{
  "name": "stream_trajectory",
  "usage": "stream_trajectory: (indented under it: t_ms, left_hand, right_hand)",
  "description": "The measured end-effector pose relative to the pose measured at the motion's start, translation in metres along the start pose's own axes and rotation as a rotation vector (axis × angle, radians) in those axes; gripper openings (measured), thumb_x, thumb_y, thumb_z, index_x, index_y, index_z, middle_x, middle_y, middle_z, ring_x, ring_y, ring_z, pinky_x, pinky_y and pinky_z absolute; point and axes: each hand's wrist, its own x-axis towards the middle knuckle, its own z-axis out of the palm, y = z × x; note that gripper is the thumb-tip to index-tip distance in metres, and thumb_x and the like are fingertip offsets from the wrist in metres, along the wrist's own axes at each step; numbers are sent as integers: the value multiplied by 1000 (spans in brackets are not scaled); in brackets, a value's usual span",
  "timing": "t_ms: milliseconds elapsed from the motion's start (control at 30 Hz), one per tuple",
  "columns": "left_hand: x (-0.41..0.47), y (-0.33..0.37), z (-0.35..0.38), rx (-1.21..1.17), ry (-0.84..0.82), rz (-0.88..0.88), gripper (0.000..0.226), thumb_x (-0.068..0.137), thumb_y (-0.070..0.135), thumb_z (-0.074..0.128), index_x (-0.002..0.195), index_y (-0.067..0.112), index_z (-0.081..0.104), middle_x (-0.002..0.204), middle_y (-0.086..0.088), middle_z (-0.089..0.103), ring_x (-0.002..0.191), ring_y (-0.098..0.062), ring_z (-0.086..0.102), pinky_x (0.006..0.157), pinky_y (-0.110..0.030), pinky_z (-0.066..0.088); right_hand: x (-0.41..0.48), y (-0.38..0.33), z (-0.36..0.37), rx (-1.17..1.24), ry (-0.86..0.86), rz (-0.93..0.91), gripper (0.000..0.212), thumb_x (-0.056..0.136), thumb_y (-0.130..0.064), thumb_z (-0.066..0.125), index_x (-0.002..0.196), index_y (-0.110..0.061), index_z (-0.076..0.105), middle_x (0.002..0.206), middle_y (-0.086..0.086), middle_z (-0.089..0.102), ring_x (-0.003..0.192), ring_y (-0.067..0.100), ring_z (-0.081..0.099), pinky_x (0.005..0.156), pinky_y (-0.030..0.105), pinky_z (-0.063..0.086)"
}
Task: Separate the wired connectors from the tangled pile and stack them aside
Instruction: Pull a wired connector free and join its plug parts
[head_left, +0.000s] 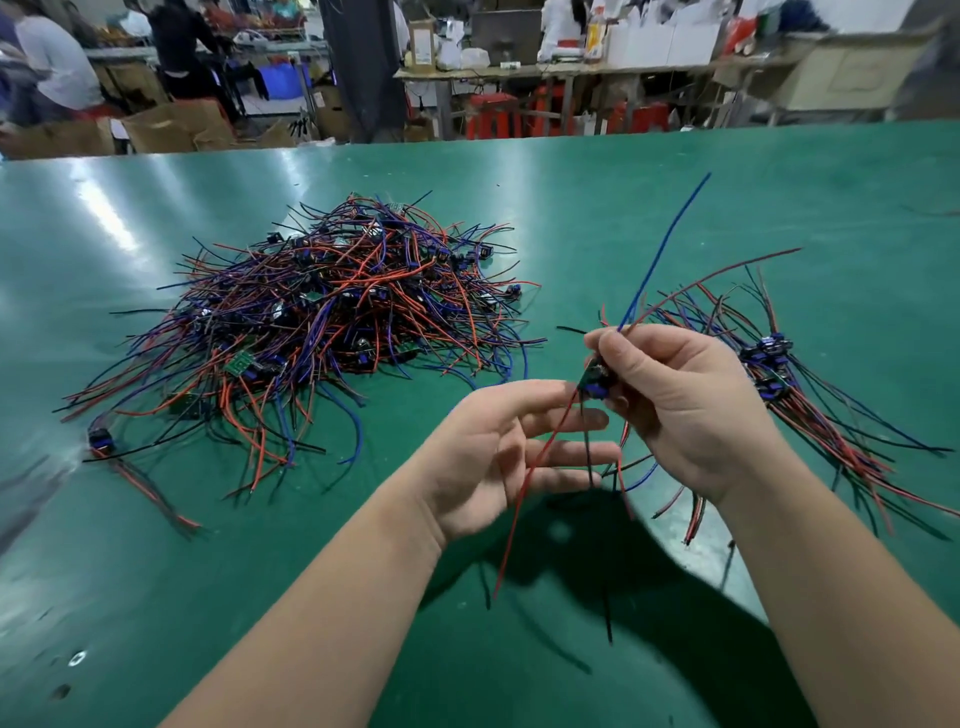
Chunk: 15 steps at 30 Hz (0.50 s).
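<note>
right hand is gripping a connector, left hand is hanging open; small stack sitting by the table's right edge, huge pile waiting

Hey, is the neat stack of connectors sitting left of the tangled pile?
No, the neat stack lies right of the tangled pile, beyond the right hand.

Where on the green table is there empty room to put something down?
Bare green table mat lies between the big tangled pile of red, blue and black wires and the laid-aside stack of wired connectors, and along the near left edge. Crowded: the pile, the stack.
</note>
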Motion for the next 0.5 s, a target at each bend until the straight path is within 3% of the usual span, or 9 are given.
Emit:
stream_trajectory:
  t_ms: [67,200,333,500]
  left_hand:
    - [1,-2,2,90,67,12,21,74,36,64,73,18,75,79,-3,72,71,-18,72,57,-26,57]
    - [4,-10,3,228,184,75,21,67,31,69,72,11,65,67,-3,70,58,-13,69,50,-21,53]
    - [-2,-5,1,360,73,-23,16,68,30,70,60,17,70,65,-4,70,57,-13,69,50,-20,53]
    - [-5,-13,4,400,-103,-165,14,84,20,67,70,18,66,71,-4,70,62,-14,69,54,-23,55]
  right_hand:
    - [0,4,-1,-109,-3,-3,22,59,-29,73,63,-8,72,59,4,63,53,14,51,50,20,41]
    - [1,6,-3,-221,10,-3,20,61,-24,73,61,-6,66,52,1,57,46,10,47,47,20,38]
    - [6,-4,-12,3,197,16,11,59,-17,72,52,-13,65,48,-4,58,40,5,48,42,14,39]
    - [14,-13,-34,236,461,-40,12,76,-11,72,72,-14,61,55,-3,64,46,6,56,46,15,42]
